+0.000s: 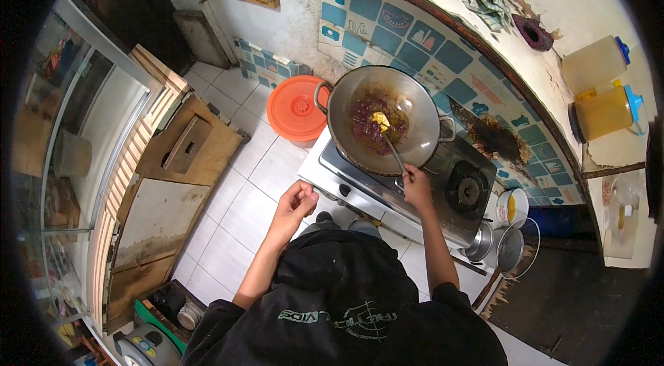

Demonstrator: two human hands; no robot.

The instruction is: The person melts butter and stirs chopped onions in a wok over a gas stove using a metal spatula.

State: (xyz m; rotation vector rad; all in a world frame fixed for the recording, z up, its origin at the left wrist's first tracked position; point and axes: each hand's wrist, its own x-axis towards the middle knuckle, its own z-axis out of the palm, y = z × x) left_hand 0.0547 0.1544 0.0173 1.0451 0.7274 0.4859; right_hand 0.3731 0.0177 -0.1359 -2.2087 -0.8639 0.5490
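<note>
Right hand (417,188) grips a utensil (395,153); the wok (423,104) lies just beyond.

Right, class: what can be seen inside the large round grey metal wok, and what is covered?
Inside the wok, small purplish pieces lie around a yellow mass at the end of a grey long-handled utensil. The wok's bottom beneath the food is covered.

You've got a wide round grey metal wok (423,111), smooth, slightly glossy; thin grey metal spatula (395,152); round orange plastic lid (304,106), smooth; your black cloth shirt (318,283), matt.
</note>
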